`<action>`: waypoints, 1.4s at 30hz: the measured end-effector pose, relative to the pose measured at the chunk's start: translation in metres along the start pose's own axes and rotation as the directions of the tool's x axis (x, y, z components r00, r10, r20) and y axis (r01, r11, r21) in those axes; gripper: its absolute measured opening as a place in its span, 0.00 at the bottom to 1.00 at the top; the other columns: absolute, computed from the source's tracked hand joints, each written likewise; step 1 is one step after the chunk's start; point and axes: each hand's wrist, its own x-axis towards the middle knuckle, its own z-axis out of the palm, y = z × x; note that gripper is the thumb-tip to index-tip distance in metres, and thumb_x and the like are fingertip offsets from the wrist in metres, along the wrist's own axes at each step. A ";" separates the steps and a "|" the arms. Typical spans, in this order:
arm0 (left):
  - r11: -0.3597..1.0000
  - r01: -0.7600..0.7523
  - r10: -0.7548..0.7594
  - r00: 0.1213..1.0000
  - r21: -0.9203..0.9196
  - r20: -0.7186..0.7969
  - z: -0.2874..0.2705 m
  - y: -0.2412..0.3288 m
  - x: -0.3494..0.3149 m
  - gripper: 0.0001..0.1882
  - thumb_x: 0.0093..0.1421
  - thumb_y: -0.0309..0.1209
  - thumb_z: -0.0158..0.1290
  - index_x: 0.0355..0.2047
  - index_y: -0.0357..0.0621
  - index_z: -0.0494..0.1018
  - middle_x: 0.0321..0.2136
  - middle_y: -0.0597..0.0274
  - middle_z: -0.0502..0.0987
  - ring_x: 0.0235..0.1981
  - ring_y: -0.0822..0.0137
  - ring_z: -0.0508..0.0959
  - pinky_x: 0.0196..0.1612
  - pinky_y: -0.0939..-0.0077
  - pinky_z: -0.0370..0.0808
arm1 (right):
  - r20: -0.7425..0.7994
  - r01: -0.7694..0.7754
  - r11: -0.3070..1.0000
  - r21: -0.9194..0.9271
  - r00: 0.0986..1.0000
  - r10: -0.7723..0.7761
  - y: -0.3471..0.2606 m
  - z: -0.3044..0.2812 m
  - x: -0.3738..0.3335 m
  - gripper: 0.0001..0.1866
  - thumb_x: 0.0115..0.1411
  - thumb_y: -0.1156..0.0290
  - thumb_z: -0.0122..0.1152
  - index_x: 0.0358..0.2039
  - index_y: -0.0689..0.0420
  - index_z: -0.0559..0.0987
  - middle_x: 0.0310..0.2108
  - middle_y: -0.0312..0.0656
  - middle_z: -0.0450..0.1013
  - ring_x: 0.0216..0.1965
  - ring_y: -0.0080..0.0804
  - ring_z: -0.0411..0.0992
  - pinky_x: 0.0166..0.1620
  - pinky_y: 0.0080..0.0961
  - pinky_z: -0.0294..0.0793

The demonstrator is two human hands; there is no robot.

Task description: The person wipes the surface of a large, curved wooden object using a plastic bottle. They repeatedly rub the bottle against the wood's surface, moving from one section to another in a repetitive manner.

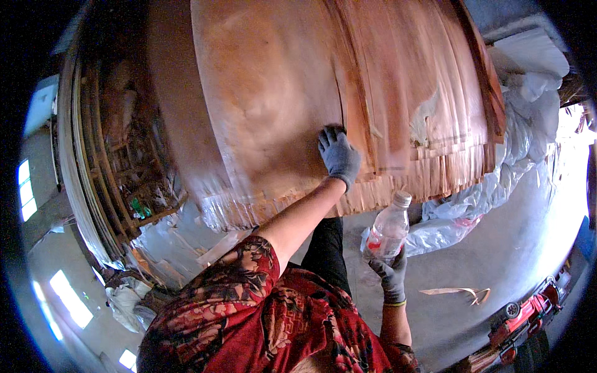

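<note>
My left hand [341, 156], in a grey knit glove, lies palm down on a wide stack of thin reddish-brown wood veneer sheets [267, 99]. Its fingers are stretched out beside a dark lengthwise seam between sheets. Lower right, my right hand [390, 276], gloved in grey too, is closed round the bottom of a clear plastic bottle [390, 227]. The bottle stands nearly upright, with a white cap and a bit of red on its side. It is held apart from the ragged near edge of the stack.
Crumpled clear plastic sheeting [519, 137] hangs along the stack's right side. On the grey floor [448, 273] lies a torn veneer strip [457, 291]. A red wheeled machine [525, 317] stands at the lower right. Wooden boards [93, 149] and scraps are at the left.
</note>
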 end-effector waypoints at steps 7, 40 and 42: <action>0.916 -0.090 0.118 0.992 -0.391 0.047 -0.021 -0.026 -0.003 0.15 0.49 0.28 0.44 0.38 0.37 0.68 0.43 0.50 0.68 0.47 0.48 0.63 0.49 0.61 0.63 | 0.061 -0.010 1.000 0.020 0.998 0.009 -0.007 0.020 0.008 0.38 0.40 0.83 0.63 0.52 0.57 0.57 0.45 0.42 0.64 0.43 0.35 0.68 0.42 0.29 0.73; 0.852 0.122 -0.036 0.984 -0.510 0.175 -0.111 -0.025 0.027 0.43 0.50 0.44 0.54 0.54 0.25 0.46 0.29 0.45 0.73 0.36 0.54 0.73 0.38 0.65 0.67 | 0.203 0.153 0.959 -0.239 0.973 -0.104 0.032 0.069 0.197 0.32 0.51 0.81 0.52 0.57 0.56 0.55 0.33 0.30 0.65 0.29 0.18 0.63 0.28 0.14 0.65; 0.952 0.040 -0.037 0.999 -0.302 0.016 -0.093 -0.033 0.033 0.53 0.47 0.45 0.56 0.56 0.22 0.36 0.39 0.37 0.69 0.46 0.47 0.67 0.48 0.60 0.62 | 0.193 0.125 0.971 -0.203 0.978 -0.085 0.035 0.070 0.195 0.32 0.51 0.81 0.52 0.56 0.56 0.55 0.33 0.30 0.65 0.29 0.18 0.63 0.28 0.14 0.65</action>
